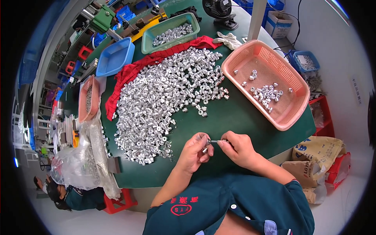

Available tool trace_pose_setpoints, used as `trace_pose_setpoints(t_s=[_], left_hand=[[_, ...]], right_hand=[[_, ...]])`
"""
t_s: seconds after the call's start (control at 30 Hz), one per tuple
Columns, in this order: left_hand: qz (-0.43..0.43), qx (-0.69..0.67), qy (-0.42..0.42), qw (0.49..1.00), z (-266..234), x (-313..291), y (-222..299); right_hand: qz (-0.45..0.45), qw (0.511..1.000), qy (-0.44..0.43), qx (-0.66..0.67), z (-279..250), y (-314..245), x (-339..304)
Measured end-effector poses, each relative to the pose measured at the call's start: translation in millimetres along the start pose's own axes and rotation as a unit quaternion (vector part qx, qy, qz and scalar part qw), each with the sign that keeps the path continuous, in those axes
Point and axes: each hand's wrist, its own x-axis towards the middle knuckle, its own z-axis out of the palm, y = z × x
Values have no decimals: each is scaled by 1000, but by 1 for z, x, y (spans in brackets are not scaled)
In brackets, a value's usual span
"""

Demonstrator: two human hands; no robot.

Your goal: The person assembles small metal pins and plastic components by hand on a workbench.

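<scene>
My left hand is closed on a small silver metal sleeve, held between thumb and fingertips. Another silver piece shows lower down, among the curled fingers. My right hand pinches a thin metal rod; its handle is mostly hidden in the fist. The rod's tip meets the sleeve, but I cannot tell how far inside it goes. Both hands are over the near edge of the green table. Beyond them spreads a large heap of similar silver sleeves.
A pink basket with some sleeves stands right of the heap. Red cloth borders its far side, near a blue tray and green basket. A white glove and fan lie farther back. Another person is lower left.
</scene>
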Motion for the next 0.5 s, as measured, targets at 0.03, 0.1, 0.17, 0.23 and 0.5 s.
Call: trace_pose_setpoints(t_s=[0.03,0.1,0.17,0.23,0.5], left_hand=[[0,14,3,1000,1,-1,0],[-1,29,5,1000,3,-1,-1],[0,58,4,998,5,-2,-2],[6,68,1,998,5,-2,-3],[14,86,-8,996,8,-2,-5]], right_hand=[[0,1000,-5,-8,0,0,0],[1,1000,-9,-5,-1,-1,-1],[1,1000,-13,-1,-2,-2,-1],[25,999,-32,5,-4,-4,-2],[49,998,-47,12,-7,-5,-4]])
